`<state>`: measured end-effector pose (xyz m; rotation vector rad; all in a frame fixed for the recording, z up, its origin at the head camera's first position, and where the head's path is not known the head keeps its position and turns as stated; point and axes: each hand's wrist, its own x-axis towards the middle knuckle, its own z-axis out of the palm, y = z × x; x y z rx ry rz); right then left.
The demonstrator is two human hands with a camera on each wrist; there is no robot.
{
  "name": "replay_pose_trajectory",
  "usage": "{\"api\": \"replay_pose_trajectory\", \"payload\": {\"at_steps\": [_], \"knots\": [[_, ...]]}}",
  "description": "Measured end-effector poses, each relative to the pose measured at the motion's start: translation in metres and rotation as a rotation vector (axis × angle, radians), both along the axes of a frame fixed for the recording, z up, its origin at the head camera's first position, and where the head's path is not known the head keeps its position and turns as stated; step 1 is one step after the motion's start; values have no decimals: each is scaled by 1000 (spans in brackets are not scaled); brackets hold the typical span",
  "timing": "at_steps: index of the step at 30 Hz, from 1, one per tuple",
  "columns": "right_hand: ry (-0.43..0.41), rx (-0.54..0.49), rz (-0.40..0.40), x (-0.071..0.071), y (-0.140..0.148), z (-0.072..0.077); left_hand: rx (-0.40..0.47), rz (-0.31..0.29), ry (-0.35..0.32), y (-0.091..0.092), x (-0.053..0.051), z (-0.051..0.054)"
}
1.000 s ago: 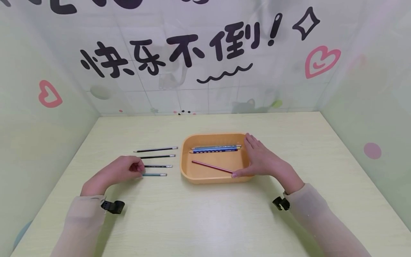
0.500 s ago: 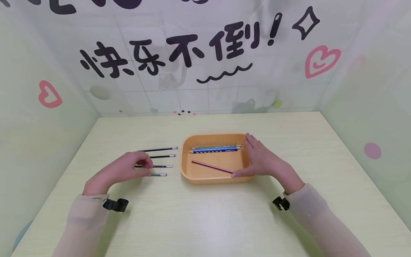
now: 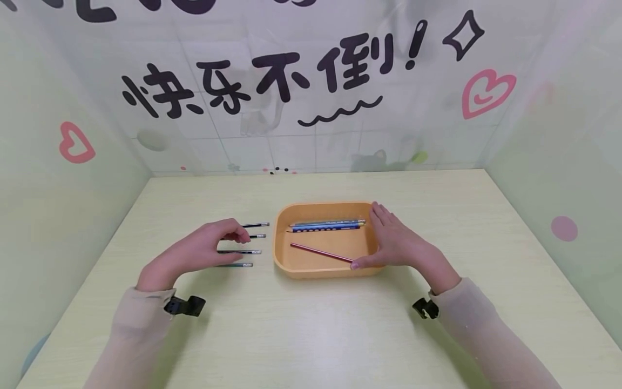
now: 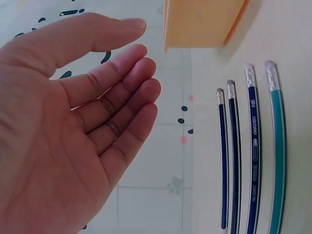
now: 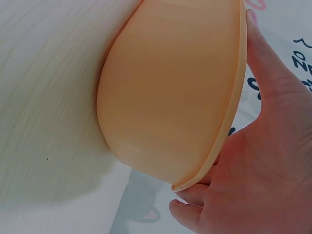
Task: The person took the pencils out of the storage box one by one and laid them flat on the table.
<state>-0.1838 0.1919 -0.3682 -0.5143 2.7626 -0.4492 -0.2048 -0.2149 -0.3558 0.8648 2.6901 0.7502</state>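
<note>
My left hand hovers over a row of pencils, its thumb apart from the loosely bent fingers; the left wrist view shows nothing in its palm. Three dark pencils and a teal pencil lie side by side on the table, eraser ends toward the tray. The hand hides their other ends in the head view. My right hand holds the right end of the orange tray, its thumb on the front rim and fingers over the back right corner. Inside lie several blue pencils and a dark red pencil.
The pale wooden table ends at a printed backdrop behind the tray. Pale walls stand at the left and right sides. A black wrist camera sits on the left sleeve, and another camera on the right.
My left hand has moved right and slightly away along the pencils, its thumb and fingers spreading apart. The pencils lie where they were. The right hand and tray have not moved.
</note>
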Motion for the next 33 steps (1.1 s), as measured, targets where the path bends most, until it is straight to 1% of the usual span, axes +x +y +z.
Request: {"api": "replay_pose_trajectory", "payload": {"at_steps": [11,18,27,33], "knots": [[1,-1,-1,0,1,0,63,-37,-44,20,-4,4],[7,-4,2,0,0,1,107,-83,-56,34,-5,5],[17,-1,7,0,0,1,107,-116,-51,53,-7,6],[23,-9,5,-1,0,1,112,-148,-78,66,-11,5]]}}
